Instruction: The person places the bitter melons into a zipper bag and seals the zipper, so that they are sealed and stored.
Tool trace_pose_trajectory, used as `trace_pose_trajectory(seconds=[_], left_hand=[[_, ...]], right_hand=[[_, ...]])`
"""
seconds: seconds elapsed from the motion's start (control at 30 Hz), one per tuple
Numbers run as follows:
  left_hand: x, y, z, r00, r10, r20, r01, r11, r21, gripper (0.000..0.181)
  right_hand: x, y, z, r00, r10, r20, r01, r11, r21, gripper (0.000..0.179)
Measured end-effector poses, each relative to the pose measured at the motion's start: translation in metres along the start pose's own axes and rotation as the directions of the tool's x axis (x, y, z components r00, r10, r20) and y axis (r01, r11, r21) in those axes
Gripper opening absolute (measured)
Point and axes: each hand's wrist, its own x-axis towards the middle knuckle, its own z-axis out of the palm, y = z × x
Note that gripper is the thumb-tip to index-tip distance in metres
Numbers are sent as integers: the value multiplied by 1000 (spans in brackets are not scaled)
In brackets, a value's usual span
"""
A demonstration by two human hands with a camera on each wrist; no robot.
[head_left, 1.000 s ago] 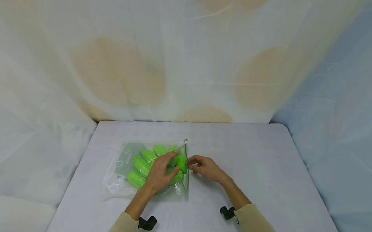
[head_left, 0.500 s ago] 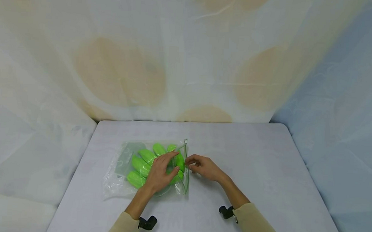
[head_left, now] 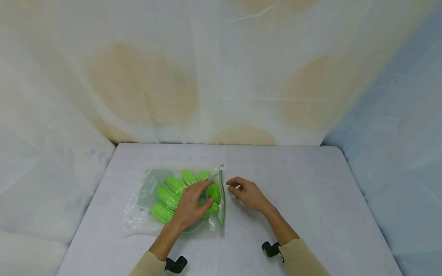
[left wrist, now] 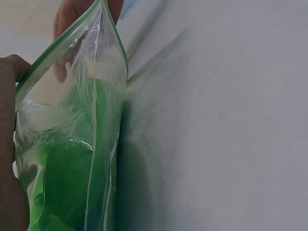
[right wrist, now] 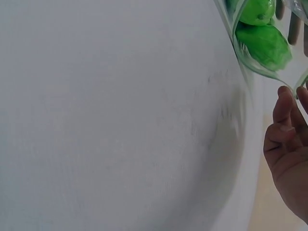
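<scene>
A clear zip bag (head_left: 137, 223) lies on the table, with several bright green oblong pieces (head_left: 167, 197) inside. Its mouth faces right and gapes, edged by a green zip strip (head_left: 223, 210). My left hand (head_left: 190, 204) rests on top of the bag with fingers extended and thumb spread, near the upper lip of the mouth. In the left wrist view, the raised lip of the bag (left wrist: 57, 115) stands beside that hand (left wrist: 8, 144). My right hand (head_left: 249, 194) hovers just right of the mouth, fingers loosely bent around nothing. In the right wrist view, its fingertips (right wrist: 285, 96) are close to the bag's edge.
The white table (head_left: 296, 190) extends right of the bag. Pale curtains (head_left: 237, 93) hang behind and on both sides. A black wrist camera (head_left: 176, 264) sits by the left sleeve, another wrist camera (head_left: 271, 249) by the right.
My right hand has come away from the bag's mouth, moving slightly right and up in the head view. The green pieces shifted a little left earlier. My left hand stays in place.
</scene>
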Motion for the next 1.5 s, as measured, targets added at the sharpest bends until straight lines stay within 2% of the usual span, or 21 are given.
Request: trace_pose_trajectory(seconds=[0.37, 0.5, 0.73, 1.0, 1.3, 1.5], left_hand=[[-2, -1, 4, 999, -18, 46, 16, 999, 38, 57], [-3, -1, 6, 996, -34, 77, 29, 998, 64, 61], [-4, 3, 9, 995, -30, 91, 17, 990, 140, 77], [-3, 3, 11, 992, 6, 123, -33, 976, 216, 48], [9, 6, 9, 980, -34, 196, -24, 958, 285, 46], [29, 7, -1, 967, -20, 253, -50, 963, 266, 39]], right_hand=[[3, 4, -5, 998, 37, -52, -36, 999, 12, 33], [6, 7, -3, 994, 75, -83, -74, 997, 10, 36], [13, 6, -2, 988, 127, -89, -127, 992, 9, 40], [21, 9, -5, 982, 171, -76, -169, 985, 38, 40], [28, 8, -8, 982, 182, -48, -178, 981, 83, 41], [36, 7, -7, 975, 220, -25, -214, 965, 154, 41]])
